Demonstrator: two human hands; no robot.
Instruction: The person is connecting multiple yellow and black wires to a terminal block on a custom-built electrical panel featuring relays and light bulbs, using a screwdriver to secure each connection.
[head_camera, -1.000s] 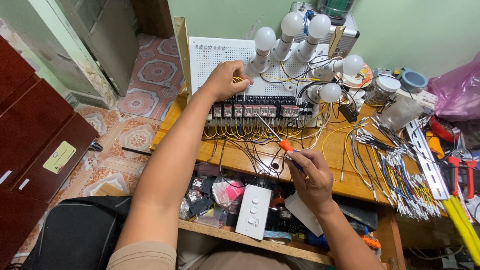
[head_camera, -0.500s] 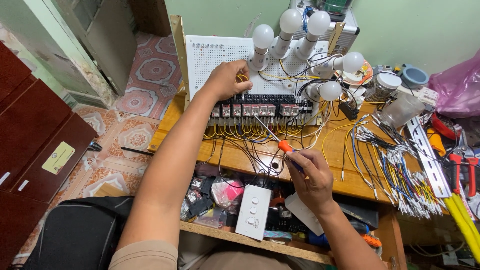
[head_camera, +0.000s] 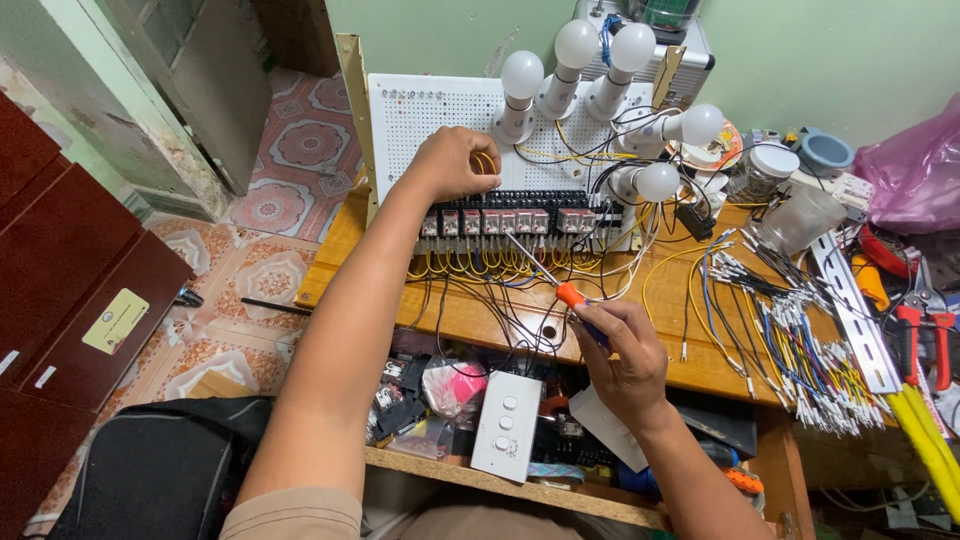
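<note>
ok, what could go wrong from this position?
The screwdriver in the right hand comes in at a slant, so its tip could slip off a screw on the relay row. The left hand pinches a yellow wire above that row and could pull it loose. Loose wires below may snag the right hand.

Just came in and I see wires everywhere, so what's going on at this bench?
A person is wiring a panel on a wooden table. The left hand pinches a yellow wire against the white perforated board, just above a row of black relays. The right hand holds an orange-handled screwdriver, its tip aimed at the relays. White bulbs sit on the board, and a bundle of loose wires lies to the right.
</note>
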